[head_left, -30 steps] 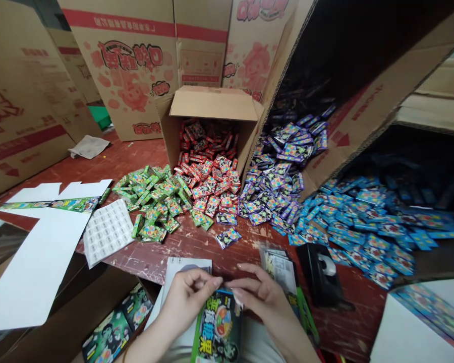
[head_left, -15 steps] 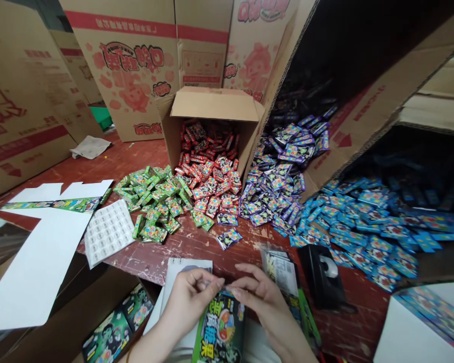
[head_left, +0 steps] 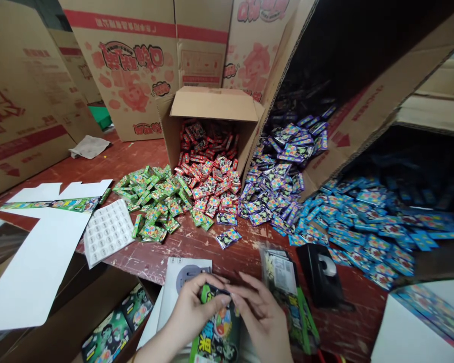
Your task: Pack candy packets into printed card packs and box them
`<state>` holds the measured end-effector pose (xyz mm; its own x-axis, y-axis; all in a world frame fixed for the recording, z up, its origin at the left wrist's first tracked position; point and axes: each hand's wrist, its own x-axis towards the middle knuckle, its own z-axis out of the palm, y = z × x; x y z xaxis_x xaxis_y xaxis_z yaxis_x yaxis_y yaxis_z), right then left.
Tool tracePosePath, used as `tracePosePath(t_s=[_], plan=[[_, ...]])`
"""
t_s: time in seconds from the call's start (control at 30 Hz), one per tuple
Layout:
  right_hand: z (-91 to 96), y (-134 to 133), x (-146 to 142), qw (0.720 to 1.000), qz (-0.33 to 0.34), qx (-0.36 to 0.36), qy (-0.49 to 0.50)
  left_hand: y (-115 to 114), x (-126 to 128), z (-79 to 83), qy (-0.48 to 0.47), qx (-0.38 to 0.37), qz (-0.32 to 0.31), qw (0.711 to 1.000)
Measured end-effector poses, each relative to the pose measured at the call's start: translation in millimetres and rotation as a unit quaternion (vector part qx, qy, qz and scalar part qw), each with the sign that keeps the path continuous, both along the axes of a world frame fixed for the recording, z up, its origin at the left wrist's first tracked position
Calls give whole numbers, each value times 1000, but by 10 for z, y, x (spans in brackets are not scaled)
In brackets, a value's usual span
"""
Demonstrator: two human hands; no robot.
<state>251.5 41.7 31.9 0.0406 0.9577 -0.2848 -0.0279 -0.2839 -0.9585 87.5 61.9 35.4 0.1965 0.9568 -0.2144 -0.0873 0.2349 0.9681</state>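
Far left: a white card, cut to shape, is laid flat, overhanging the table; a printed strip is seen across it. Not folded up. Next, a sticker sheet is left at the table edge, rows of round stickers in place. Below, two printed packs are held in an open carton; judged as done, though their closure cannot be checked.

Green sweets are heaped loose, unpacked.

Centre front: the pack in hand is held low, in front of the table edge, print side up. Its top edge is clamped between left hand thumb and fingers. At the same edge, right hand fingertips are drawn in close to the thumb; whether anything is pinched there cannot be told. Top edge judged mid-step; whether it is sealed cannot be seen.

Behind, red sweets are spilled from a small box; further right, purple sweets. Printed sleeves are stacked near the right hand, then a tape dispenser, apparently unused right now. Blue sweets are piled far right. Plenty left loose.
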Motion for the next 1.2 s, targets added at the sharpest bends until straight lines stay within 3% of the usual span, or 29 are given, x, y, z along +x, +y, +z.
tracePosePath(t_s=[0.1,0.2,0.37,0.53,0.73,0.8,0.87,0.93,1.0,1.1,1.2], plan=[[24,63,40,999,-14,32,-30,-6,47,-7,-48,-42,19,998],[183,263,93,994,-22,78,-71,-5,60,4,-55,-65,20,996],[421,557,94,991,135,-8,-6,-19,46,-37,1,-60,28,998],[355,541,32,982,183,-1,-50,-17,51,-106,-22,-64,14,998],[301,443,-36,974,148,56,-160,3,65,-83,-38,-59,17,997],[278,453,-32,985,134,22,-105,-28,85,-63,-46,-57,23,997],[221,481,-11,988,134,-70,33,-73,116,-46,-49,-55,31,997],[142,518,8,954,144,-186,185,-109,146,-24,-52,-61,41,996],[81,549,3,921,116,-260,267,-110,160,23,-55,-72,61,994],[94,519,-64,938,27,-238,252,-47,142,141,-39,-89,111,989],[156,362,-99,975,57,-124,176,54,104,211,-30,-83,142,986]])
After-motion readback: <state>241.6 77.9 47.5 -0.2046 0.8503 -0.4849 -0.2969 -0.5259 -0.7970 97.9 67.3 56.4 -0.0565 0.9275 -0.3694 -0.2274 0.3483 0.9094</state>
